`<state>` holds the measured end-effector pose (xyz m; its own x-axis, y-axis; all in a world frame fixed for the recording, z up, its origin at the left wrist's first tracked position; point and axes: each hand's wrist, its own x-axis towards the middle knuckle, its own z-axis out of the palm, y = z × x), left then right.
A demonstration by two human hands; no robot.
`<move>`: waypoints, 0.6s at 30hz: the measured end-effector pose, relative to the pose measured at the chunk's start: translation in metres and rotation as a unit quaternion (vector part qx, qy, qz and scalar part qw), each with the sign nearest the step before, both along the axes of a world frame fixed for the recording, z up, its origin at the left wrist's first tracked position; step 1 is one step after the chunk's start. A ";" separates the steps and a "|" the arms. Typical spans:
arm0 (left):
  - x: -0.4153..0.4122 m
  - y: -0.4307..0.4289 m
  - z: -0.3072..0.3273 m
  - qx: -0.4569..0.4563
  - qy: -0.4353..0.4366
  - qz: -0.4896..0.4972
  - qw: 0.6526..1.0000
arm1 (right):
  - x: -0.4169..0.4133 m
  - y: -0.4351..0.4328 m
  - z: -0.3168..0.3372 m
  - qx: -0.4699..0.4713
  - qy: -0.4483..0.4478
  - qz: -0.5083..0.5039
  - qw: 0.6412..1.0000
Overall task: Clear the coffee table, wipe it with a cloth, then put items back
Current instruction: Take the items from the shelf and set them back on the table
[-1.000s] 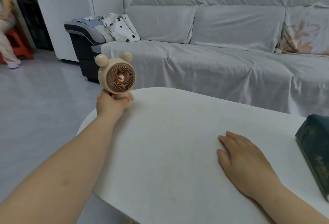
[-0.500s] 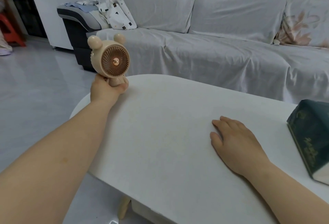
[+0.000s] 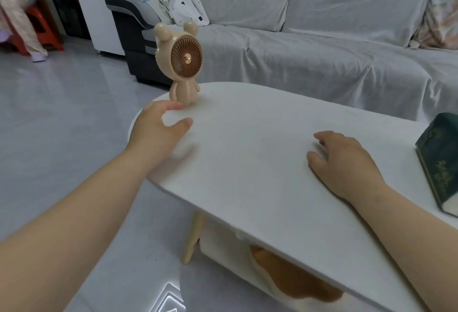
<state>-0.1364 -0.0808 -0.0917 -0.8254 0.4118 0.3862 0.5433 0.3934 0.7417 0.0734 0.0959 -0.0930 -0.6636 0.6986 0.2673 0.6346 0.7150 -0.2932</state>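
Note:
A beige bear-shaped desk fan [image 3: 182, 66] stands upright on the far left end of the white coffee table [image 3: 247, 163]. My left hand [image 3: 156, 129] is just in front of the fan, fingers spread, a little apart from its feet and holding nothing. My right hand [image 3: 344, 163] rests palm down on the tabletop at the right, fingers loosely apart. A dark green book [image 3: 443, 160] lies at the table's right edge, partly cut off by the frame.
A grey-covered sofa [image 3: 322, 46] runs behind the table. A dark armrest unit with folded cloths [image 3: 138, 21] stands at its left end. Grey tiled floor [image 3: 49, 125] lies to the left. A seated person on a red stool [image 3: 22, 21] is far left.
My left hand set the fan down on the table's left end and let go, drawing back slightly. My right hand stayed on the tabletop.

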 end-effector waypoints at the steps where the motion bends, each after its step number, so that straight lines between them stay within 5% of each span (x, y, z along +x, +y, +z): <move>1: 0.020 -0.013 -0.003 0.032 0.010 -0.021 0.999 | 0.001 -0.002 0.002 0.004 0.008 0.005 1.000; 5: 0.097 -0.062 -0.026 0.149 0.051 -0.081 0.984 | 0.010 -0.019 0.010 -0.002 0.026 0.057 0.998; 8: 0.132 -0.075 -0.064 0.160 0.003 -0.108 0.981 | 0.027 -0.049 0.013 -0.007 0.069 0.118 0.991; 13: 0.147 -0.054 -0.154 0.059 -0.141 -0.118 0.981 | 0.060 -0.120 -0.010 0.069 0.061 0.310 0.946; 18: 0.151 -0.033 -0.217 -0.019 -0.203 -0.110 0.973 | 0.086 -0.127 -0.056 0.168 0.144 0.325 0.919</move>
<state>0.0141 -0.1134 -0.3082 -0.7973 0.6030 0.0277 0.2829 0.3328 0.8996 0.1592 -0.0310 -0.1488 -0.7797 0.0247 0.6257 -0.0289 0.9967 -0.0754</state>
